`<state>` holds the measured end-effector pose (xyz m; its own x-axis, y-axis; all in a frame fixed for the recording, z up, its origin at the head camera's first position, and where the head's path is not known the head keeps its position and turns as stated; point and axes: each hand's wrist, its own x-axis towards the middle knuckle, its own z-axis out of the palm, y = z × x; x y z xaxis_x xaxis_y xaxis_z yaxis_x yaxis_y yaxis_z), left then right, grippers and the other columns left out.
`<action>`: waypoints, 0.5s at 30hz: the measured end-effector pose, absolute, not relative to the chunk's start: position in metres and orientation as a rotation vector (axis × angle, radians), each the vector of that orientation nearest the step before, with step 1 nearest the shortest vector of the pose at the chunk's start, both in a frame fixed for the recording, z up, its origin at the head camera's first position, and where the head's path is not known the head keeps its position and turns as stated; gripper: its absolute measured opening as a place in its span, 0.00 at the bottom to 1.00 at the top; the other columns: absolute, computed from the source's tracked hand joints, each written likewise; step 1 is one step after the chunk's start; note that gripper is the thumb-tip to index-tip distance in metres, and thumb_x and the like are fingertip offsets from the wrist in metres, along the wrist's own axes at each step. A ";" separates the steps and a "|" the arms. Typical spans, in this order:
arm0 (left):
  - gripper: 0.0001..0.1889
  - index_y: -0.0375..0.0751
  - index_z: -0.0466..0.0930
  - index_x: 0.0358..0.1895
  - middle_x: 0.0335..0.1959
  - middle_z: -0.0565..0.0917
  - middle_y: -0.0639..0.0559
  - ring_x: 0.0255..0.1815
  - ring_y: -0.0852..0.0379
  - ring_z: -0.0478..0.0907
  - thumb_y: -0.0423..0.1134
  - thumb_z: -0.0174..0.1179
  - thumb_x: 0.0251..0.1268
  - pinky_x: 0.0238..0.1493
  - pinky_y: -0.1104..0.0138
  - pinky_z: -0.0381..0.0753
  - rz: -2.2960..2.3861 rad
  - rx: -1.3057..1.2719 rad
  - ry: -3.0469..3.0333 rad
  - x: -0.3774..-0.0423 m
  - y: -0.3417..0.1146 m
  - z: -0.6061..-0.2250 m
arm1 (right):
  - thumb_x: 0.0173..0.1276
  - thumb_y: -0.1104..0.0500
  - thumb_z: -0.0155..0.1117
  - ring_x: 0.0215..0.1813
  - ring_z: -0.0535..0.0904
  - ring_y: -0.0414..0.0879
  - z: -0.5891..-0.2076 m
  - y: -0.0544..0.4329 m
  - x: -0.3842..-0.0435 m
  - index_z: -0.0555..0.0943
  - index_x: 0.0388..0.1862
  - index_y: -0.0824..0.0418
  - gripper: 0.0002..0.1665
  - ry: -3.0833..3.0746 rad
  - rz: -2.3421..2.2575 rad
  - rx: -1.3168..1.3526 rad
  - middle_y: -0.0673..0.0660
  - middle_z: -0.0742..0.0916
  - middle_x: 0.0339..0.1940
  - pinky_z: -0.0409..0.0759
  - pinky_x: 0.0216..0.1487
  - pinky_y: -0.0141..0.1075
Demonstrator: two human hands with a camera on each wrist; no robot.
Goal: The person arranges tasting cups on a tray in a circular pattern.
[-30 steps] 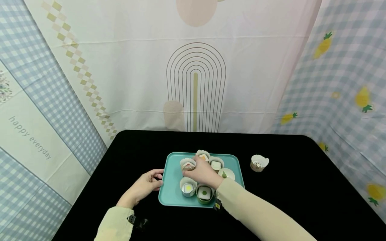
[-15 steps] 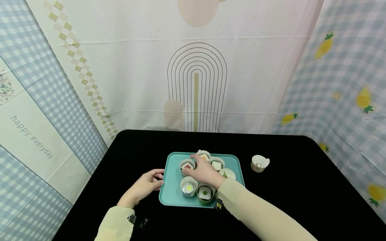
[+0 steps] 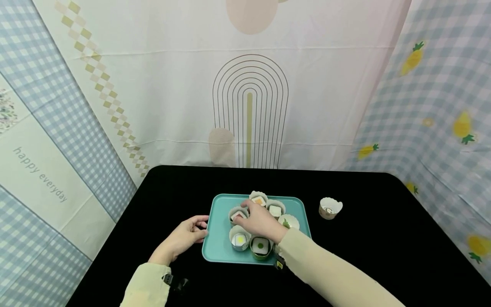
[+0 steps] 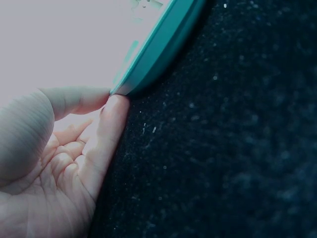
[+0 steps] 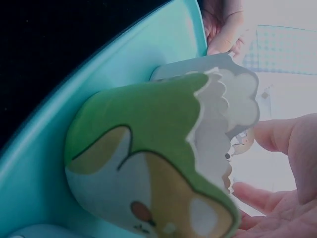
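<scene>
My left hand (image 3: 183, 238) pinches the left rim of a teal tray (image 3: 218, 251) between thumb and finger; the left wrist view shows the fingertips at the rim. Over the tray, my right hand (image 3: 261, 219) reaches to a scalloped paper baking cup (image 3: 232, 213) holding a white square piece with red on top. Its thumb is at the cup's near side, and the index finger stands out behind. In the right wrist view, the fingers look spread and extended beyond a green cup with an animal drawing (image 5: 148, 148). Part of the red-topped cup is hidden.
Beside it on the tray stand cups with a yellow-dotted piece (image 3: 239, 240) and a green-dotted piece (image 3: 261, 246). Behind and right are more filled cups, one with an orange top (image 3: 258, 200). A separate paper cup (image 3: 330, 208) stands on the black table (image 3: 364, 256), right of the tray.
The red-topped cup has shifted slightly toward the person on the tray, and my right hand's fingers have moved around it. My left hand has stayed at the tray's rim.
</scene>
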<state>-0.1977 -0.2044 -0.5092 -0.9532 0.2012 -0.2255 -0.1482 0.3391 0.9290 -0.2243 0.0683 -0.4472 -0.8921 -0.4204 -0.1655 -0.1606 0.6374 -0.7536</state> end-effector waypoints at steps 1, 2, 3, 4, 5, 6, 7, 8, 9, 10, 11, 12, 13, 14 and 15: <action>0.27 0.38 0.70 0.76 0.55 0.78 0.42 0.46 0.53 0.81 0.34 0.61 0.76 0.53 0.58 0.88 1.647 0.048 2.309 -0.198 -0.204 -0.509 | 0.80 0.48 0.61 0.60 0.81 0.58 -0.447 0.069 -0.224 0.68 0.78 0.65 0.35 2.536 -1.114 -0.473 0.67 0.81 0.65 0.82 0.57 0.53; 0.27 0.38 0.70 0.75 0.55 0.78 0.42 0.46 0.53 0.81 0.34 0.61 0.76 0.53 0.58 0.88 1.647 0.051 2.312 -0.198 -0.204 -0.509 | 0.80 0.48 0.61 0.58 0.82 0.56 -0.447 0.069 -0.224 0.68 0.77 0.65 0.35 2.536 -1.109 -0.475 0.67 0.82 0.64 0.82 0.56 0.52; 0.27 0.38 0.71 0.75 0.55 0.78 0.42 0.46 0.53 0.81 0.34 0.61 0.76 0.53 0.58 0.88 1.648 0.050 2.314 -0.198 -0.204 -0.509 | 0.80 0.48 0.61 0.57 0.82 0.55 -0.447 0.069 -0.224 0.69 0.77 0.65 0.35 2.534 -1.107 -0.478 0.67 0.82 0.63 0.82 0.54 0.52; 0.27 0.38 0.71 0.75 0.55 0.78 0.42 0.46 0.53 0.81 0.33 0.61 0.76 0.53 0.59 0.88 1.650 0.048 2.317 -0.198 -0.204 -0.509 | 0.80 0.49 0.60 0.55 0.82 0.54 -0.446 0.069 -0.223 0.69 0.77 0.65 0.35 2.533 -1.105 -0.482 0.67 0.82 0.63 0.82 0.54 0.51; 0.27 0.38 0.71 0.75 0.55 0.78 0.42 0.46 0.53 0.81 0.33 0.61 0.76 0.52 0.59 0.88 1.650 0.048 2.319 -0.198 -0.204 -0.509 | 0.80 0.49 0.60 0.54 0.82 0.53 -0.446 0.069 -0.223 0.69 0.77 0.65 0.35 2.531 -1.104 -0.485 0.67 0.82 0.62 0.82 0.53 0.50; 0.27 0.38 0.71 0.75 0.55 0.78 0.42 0.46 0.53 0.81 0.33 0.61 0.76 0.52 0.59 0.88 1.650 0.045 2.322 -0.198 -0.203 -0.509 | 0.80 0.49 0.60 0.53 0.81 0.53 -0.446 0.070 -0.223 0.69 0.77 0.66 0.35 2.528 -1.105 -0.491 0.67 0.82 0.62 0.82 0.52 0.50; 0.27 0.38 0.72 0.75 0.55 0.78 0.43 0.46 0.53 0.81 0.33 0.61 0.76 0.52 0.59 0.88 1.652 0.040 2.325 -0.198 -0.203 -0.509 | 0.80 0.49 0.61 0.52 0.81 0.52 -0.446 0.070 -0.223 0.69 0.77 0.66 0.34 2.525 -1.107 -0.495 0.67 0.82 0.61 0.82 0.51 0.50; 0.26 0.39 0.72 0.75 0.55 0.78 0.43 0.46 0.53 0.81 0.33 0.61 0.76 0.52 0.58 0.88 1.653 0.035 2.326 -0.197 -0.203 -0.509 | 0.80 0.49 0.60 0.51 0.81 0.52 -0.445 0.070 -0.222 0.69 0.77 0.66 0.34 2.521 -1.108 -0.494 0.67 0.82 0.61 0.81 0.50 0.49; 0.26 0.39 0.72 0.75 0.55 0.78 0.43 0.46 0.53 0.81 0.33 0.61 0.76 0.52 0.58 0.88 1.655 0.029 2.328 -0.197 -0.203 -0.509 | 0.80 0.49 0.60 0.50 0.81 0.52 -0.445 0.070 -0.222 0.69 0.76 0.66 0.34 2.520 -1.109 -0.495 0.67 0.82 0.61 0.81 0.50 0.49; 0.26 0.39 0.72 0.74 0.55 0.79 0.43 0.45 0.53 0.81 0.33 0.62 0.76 0.52 0.58 0.88 1.655 0.024 2.329 -0.197 -0.202 -0.509 | 0.80 0.49 0.61 0.50 0.81 0.51 -0.445 0.070 -0.221 0.69 0.76 0.67 0.35 2.518 -1.110 -0.496 0.67 0.82 0.61 0.81 0.49 0.49; 0.26 0.39 0.72 0.74 0.55 0.79 0.43 0.45 0.53 0.81 0.33 0.62 0.75 0.52 0.58 0.88 1.655 0.020 2.330 -0.196 -0.202 -0.508 | 0.79 0.50 0.61 0.50 0.81 0.51 -0.444 0.070 -0.221 0.69 0.76 0.67 0.35 2.518 -1.111 -0.497 0.67 0.82 0.61 0.81 0.49 0.49; 0.26 0.40 0.73 0.74 0.54 0.79 0.43 0.45 0.53 0.81 0.33 0.62 0.75 0.52 0.58 0.88 1.657 0.015 2.331 -0.196 -0.202 -0.508 | 0.79 0.50 0.62 0.49 0.81 0.52 -0.444 0.070 -0.221 0.69 0.76 0.67 0.35 2.518 -1.112 -0.497 0.67 0.82 0.60 0.81 0.48 0.49; 0.26 0.40 0.73 0.74 0.54 0.79 0.43 0.45 0.53 0.81 0.33 0.62 0.75 0.52 0.57 0.88 1.659 0.012 2.331 -0.196 -0.202 -0.508 | 0.79 0.49 0.62 0.50 0.81 0.52 -0.443 0.071 -0.220 0.69 0.76 0.66 0.35 2.518 -1.113 -0.492 0.67 0.82 0.60 0.81 0.49 0.49; 0.26 0.40 0.73 0.74 0.54 0.79 0.43 0.45 0.53 0.81 0.33 0.62 0.75 0.52 0.57 0.88 1.660 0.010 2.331 -0.196 -0.202 -0.508 | 0.79 0.49 0.62 0.50 0.81 0.52 -0.443 0.071 -0.220 0.69 0.76 0.66 0.35 2.519 -1.113 -0.490 0.67 0.82 0.61 0.81 0.49 0.50; 0.26 0.39 0.73 0.74 0.54 0.79 0.43 0.45 0.53 0.81 0.33 0.62 0.75 0.52 0.57 0.88 1.662 0.008 2.331 -0.196 -0.202 -0.508 | 0.79 0.49 0.62 0.51 0.81 0.53 -0.442 0.071 -0.219 0.69 0.76 0.66 0.35 2.519 -1.114 -0.488 0.67 0.82 0.61 0.82 0.50 0.50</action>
